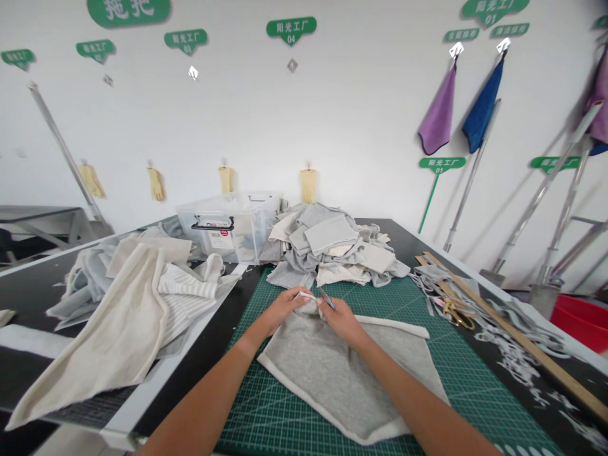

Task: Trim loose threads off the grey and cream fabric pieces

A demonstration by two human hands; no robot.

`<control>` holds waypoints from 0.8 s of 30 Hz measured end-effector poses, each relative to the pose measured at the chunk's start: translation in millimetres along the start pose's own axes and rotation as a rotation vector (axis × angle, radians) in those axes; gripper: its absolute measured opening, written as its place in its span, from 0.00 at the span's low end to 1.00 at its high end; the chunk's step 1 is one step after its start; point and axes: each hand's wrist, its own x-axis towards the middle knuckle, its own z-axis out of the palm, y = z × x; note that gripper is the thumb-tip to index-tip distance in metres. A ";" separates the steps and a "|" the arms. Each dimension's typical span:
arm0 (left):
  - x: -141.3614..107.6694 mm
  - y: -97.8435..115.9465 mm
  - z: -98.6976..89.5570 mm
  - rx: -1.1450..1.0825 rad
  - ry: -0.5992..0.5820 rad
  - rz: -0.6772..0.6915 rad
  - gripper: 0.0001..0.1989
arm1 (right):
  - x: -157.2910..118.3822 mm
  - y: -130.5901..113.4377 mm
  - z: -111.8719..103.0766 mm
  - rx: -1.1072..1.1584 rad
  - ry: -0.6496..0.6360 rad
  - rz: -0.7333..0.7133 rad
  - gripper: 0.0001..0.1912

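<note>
A grey piece of knit fabric [327, 380] with pale rolled edges lies spread on the green cutting mat [479, 392]. At its far edge, my left hand [285, 309] pinches the rolled border and lifts it off the mat. Close beside it, my right hand [341, 320] is closed around a small pointed tool [327, 297] with a dark tip and a bit of blue; its exact kind is hard to make out. The fingers of my right hand also touch the raised edge of the fabric.
Behind the mat rises a heap of grey and cream fabric pieces [332, 240], beside a clear plastic box [223, 234]. More fabric [118, 304] lies at the left. At the right are gold-handled scissors [458, 315], a wooden strip [517, 329] and white trimmings [515, 364].
</note>
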 end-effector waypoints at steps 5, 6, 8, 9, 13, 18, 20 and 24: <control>-2.8 5.1 5.3 0.025 -0.015 0.029 0.21 | -0.2 2.5 0.4 -0.011 -0.047 -0.013 0.26; -3.6 6.6 5.7 0.026 -0.012 0.033 0.21 | -0.3 2.6 0.3 -0.017 -0.047 -0.010 0.26; -4.8 8.6 5.9 0.026 -0.013 0.026 0.21 | 0.0 2.8 0.5 -0.021 -0.045 0.001 0.26; -5.2 9.2 5.7 0.025 -0.019 0.016 0.22 | 0.2 3.0 0.8 -0.017 -0.043 0.007 0.27; -4.9 8.2 4.1 0.022 -0.023 -0.001 0.22 | 1.2 3.6 2.2 0.008 -0.042 -0.001 0.27; -4.3 5.4 1.9 -0.085 -0.063 -0.077 0.26 | 1.0 4.0 3.3 0.064 -0.023 0.071 0.26; -4.8 5.1 2.0 -0.102 -0.065 -0.091 0.26 | 0.8 4.5 3.8 0.073 -0.024 0.089 0.27; -5.5 5.0 5.7 -0.096 -0.013 -0.072 0.24 | 0.6 4.8 4.3 0.052 -0.018 0.041 0.27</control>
